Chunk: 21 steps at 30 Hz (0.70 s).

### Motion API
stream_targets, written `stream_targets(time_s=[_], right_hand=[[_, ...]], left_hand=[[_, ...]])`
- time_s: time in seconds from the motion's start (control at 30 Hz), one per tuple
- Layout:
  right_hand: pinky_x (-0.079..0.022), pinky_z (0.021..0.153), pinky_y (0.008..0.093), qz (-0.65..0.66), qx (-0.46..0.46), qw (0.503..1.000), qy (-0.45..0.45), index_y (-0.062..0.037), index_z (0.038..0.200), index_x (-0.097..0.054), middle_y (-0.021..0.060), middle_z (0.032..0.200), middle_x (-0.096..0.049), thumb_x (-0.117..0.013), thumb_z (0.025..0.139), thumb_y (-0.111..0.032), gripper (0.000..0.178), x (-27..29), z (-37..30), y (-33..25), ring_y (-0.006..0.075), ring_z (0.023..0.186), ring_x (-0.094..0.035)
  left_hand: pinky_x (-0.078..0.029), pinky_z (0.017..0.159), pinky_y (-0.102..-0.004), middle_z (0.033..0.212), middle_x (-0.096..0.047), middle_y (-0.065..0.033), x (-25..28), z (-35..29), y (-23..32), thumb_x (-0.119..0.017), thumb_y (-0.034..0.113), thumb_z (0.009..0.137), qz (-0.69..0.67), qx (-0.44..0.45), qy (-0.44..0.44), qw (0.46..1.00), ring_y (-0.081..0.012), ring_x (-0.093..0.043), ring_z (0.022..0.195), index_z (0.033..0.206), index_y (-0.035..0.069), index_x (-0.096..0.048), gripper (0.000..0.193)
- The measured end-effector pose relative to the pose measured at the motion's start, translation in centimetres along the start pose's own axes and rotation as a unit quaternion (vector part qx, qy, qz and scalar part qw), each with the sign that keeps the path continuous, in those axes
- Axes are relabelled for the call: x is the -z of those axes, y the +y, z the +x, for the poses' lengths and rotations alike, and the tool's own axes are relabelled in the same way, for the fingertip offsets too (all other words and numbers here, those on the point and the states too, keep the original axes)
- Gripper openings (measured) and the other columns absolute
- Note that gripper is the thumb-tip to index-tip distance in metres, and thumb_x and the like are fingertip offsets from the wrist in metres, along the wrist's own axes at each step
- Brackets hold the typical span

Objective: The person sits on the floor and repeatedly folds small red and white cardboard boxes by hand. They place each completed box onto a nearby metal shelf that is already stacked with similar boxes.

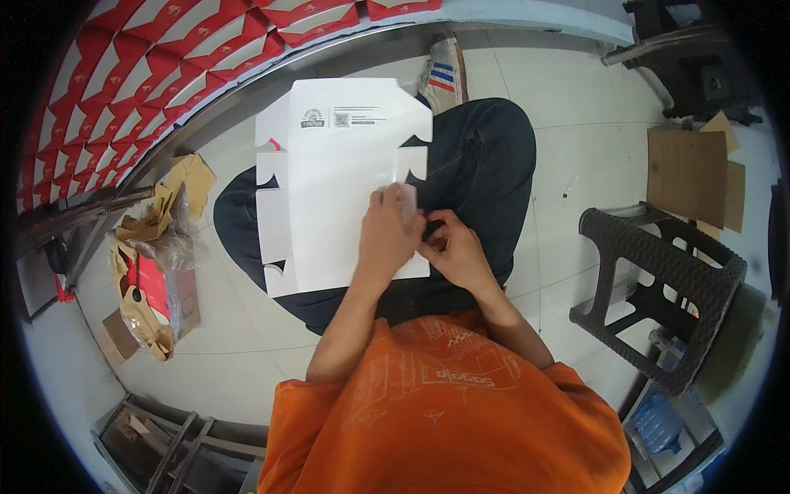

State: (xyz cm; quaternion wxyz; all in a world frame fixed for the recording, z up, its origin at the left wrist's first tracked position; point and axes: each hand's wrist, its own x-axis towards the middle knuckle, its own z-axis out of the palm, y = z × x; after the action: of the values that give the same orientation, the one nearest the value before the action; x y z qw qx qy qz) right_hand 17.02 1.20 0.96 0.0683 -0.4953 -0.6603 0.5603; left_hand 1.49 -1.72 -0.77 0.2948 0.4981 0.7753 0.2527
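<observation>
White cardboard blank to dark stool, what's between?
Head view, rightward from the blank: the right hand at its edge, the dark-trousered right leg, then pale floor tiles up to the stool.

Carton sheet [329,222] across your lap [485,165], stacked boxes [164,66] beyond its far left corner, torn packaging [148,313] left of it, stool [699,280] well to its right

A dark emblem [313,118], square code [341,120] and fine print [355,108] stand on the flat white cardboard blank [329,198]; pale lettering [469,377] crosses the orange fabric T-shirt [461,436]; stacked red-and-white cardboard boxes [156,74] bear small red emblems [200,31].
</observation>
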Motion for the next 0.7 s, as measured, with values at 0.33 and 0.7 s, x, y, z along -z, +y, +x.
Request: stream_targets(time_s=[0.33,0.7], right_hand=[[-0.05,0.086,0.028,0.275,-0.002,0.952,-0.137,-0.0006,0.142,-0.033,0.007,0.116,-0.056,-0.07,0.088,-0.009,0.066,7.0,-0.9,-3.5,0.0119,0.095,-0.057],[-0.037,0.105,0.0344,0.028,0.085,0.988,-0.129,0.0022,0.145,-0.028,0.0192,0.131,-0.05,-0.078,0.079,-0.027,0.088,7.8,-1.0,0.6,0.0263,0.12,-0.051]], left_hand=[[-0.048,0.06,-0.027,0.074,-0.066,-0.0041,4.3,0.1,6.8,-0.066,0.015,0.092,-0.493,0.178,-0.217,0.823,-0.0105,-0.058,0.067,0.089,-0.006,-0.07,0.022],[-0.053,0.064,-0.0291,0.075,-0.068,-0.0125,-0.3,0.1,6.5,-0.071,0.026,0.088,-0.243,0.067,-0.168,0.953,-0.0195,-0.068,0.071,0.095,-0.004,-0.065,0.031]])
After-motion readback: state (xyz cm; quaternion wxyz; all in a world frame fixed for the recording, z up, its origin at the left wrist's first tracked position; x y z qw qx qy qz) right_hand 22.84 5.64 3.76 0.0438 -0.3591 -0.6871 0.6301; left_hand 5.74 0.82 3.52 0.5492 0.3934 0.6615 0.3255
